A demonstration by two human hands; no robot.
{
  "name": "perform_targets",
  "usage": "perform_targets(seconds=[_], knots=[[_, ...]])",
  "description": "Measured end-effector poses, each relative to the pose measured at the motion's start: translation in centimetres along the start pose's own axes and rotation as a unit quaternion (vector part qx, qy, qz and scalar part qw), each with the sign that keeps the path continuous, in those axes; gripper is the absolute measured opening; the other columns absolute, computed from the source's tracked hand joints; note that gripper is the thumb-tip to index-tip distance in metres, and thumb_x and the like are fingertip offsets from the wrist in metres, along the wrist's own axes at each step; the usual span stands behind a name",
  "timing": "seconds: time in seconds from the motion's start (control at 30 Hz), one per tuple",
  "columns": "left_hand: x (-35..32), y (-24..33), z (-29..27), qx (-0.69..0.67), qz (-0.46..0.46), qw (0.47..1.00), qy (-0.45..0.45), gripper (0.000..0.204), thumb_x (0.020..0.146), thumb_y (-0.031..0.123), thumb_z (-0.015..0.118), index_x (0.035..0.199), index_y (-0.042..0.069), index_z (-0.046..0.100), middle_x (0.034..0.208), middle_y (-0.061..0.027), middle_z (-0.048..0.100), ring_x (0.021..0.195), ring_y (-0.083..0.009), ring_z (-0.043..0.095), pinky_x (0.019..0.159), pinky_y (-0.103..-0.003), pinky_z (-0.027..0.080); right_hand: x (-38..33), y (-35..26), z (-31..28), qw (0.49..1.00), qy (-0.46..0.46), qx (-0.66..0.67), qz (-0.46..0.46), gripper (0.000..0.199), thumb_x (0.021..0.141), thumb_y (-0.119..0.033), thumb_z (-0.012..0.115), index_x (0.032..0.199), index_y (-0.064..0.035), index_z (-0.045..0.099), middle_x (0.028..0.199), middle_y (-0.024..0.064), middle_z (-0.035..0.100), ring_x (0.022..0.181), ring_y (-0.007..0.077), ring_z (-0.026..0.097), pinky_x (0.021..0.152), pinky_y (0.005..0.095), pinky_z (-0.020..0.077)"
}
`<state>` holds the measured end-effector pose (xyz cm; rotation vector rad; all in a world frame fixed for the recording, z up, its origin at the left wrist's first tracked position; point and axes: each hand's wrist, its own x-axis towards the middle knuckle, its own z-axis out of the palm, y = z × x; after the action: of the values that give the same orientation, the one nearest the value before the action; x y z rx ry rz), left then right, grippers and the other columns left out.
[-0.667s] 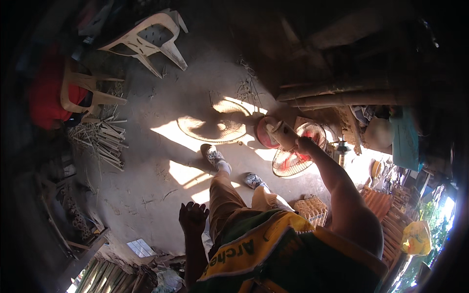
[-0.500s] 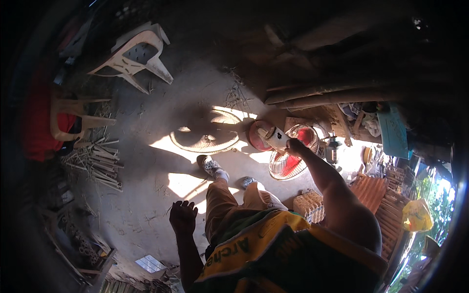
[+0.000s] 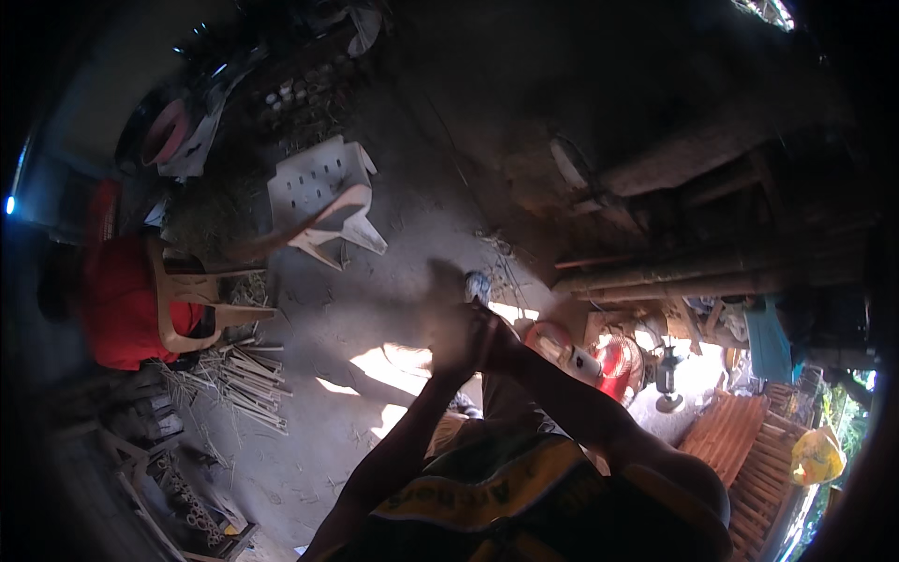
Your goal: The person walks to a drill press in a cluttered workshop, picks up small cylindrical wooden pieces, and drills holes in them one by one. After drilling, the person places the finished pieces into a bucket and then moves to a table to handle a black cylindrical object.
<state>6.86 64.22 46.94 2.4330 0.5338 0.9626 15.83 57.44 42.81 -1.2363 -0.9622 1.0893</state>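
Both hands are brought together in front of my body, smeared by motion and in shadow. My left hand (image 3: 454,354) is close against or touching my right hand (image 3: 496,343); their fingers cannot be made out. No held thing shows between them. To the right of my right forearm is an electric fan (image 3: 587,367) with a pale body, a red round base and red blades in a wire cage. My forearm partly covers it, and neither hand is on it.
A white plastic chair (image 3: 323,187) stands ahead to the left. Left of it, a beige chair (image 3: 169,300) has something red on it. Cut sticks (image 3: 248,384) lie on the floor nearby. Bamboo poles (image 3: 674,276), a lantern (image 3: 668,375) and a yellow bag (image 3: 817,456) are at right.
My right hand has let go of the fan and swung left. The left hand has risen to meet it. My view has turned, so the chairs and fan appear lower and further right.
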Motion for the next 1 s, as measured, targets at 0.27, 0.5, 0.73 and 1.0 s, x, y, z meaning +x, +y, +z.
perform_targets(seconds=[0.27, 0.5, 0.73, 1.0], knots=[[16.8, -5.6, 7.2, -0.151, -0.137, 0.974, -0.099, 0.018, 0.085, 0.011, 0.070, 0.102, 0.003, 0.067, 0.110, -0.0194, 0.067, 0.105, -0.0368, 0.064, 0.093, -0.046, 0.049, 13.7, 2.7, -14.5, 0.741, 0.079, 0.639, 0.189, 0.037, 0.098, -0.036, 0.057, 0.121, -0.0071, 0.058, 0.105, 0.0106, 0.066, 0.099, 0.0226, 0.064, 0.089, 0.0396, 0.0531], [31.4, -14.0, 9.7, -0.217, -0.350, 0.903, -0.126, 0.009, 0.090, 0.005, 0.063, 0.096, 0.001, 0.069, 0.101, -0.0127, 0.069, 0.095, -0.0293, 0.066, 0.082, -0.038, 0.052, 26.6, -6.6, -27.0, 0.814, 0.128, 0.428, 0.372, 0.032, 0.097, -0.038, 0.062, 0.107, -0.0067, 0.063, 0.093, 0.0078, 0.067, 0.071, 0.0170, 0.067, 0.062, 0.0342, 0.0557], [38.8, -27.0, 12.6, -0.174, -0.368, 0.907, -0.107, 0.020, 0.095, 0.020, 0.060, 0.096, 0.002, 0.070, 0.087, -0.0121, 0.070, 0.080, -0.0278, 0.068, 0.077, -0.035, 0.054, 34.9, -12.7, -34.4, 0.880, 0.101, 0.225, 0.406, 0.023, 0.092, -0.025, 0.071, 0.099, -0.0036, 0.066, 0.089, 0.0059, 0.065, 0.069, 0.0163, 0.067, 0.057, 0.0329, 0.0564], [50.7, -44.3, 16.0, -0.383, -0.576, 0.721, 0.040, 0.047, 0.100, 0.048, 0.055, 0.102, 0.001, 0.065, 0.084, -0.0111, 0.071, 0.071, -0.0192, 0.070, 0.063, -0.032, 0.056, 47.7, -11.8, -39.3, 0.889, 0.063, 0.011, 0.454, 0.023, 0.088, -0.016, 0.072, 0.102, 0.0016, 0.069, 0.091, 0.0106, 0.071, 0.069, 0.0153, 0.068, 0.061, 0.0298, 0.0542]])
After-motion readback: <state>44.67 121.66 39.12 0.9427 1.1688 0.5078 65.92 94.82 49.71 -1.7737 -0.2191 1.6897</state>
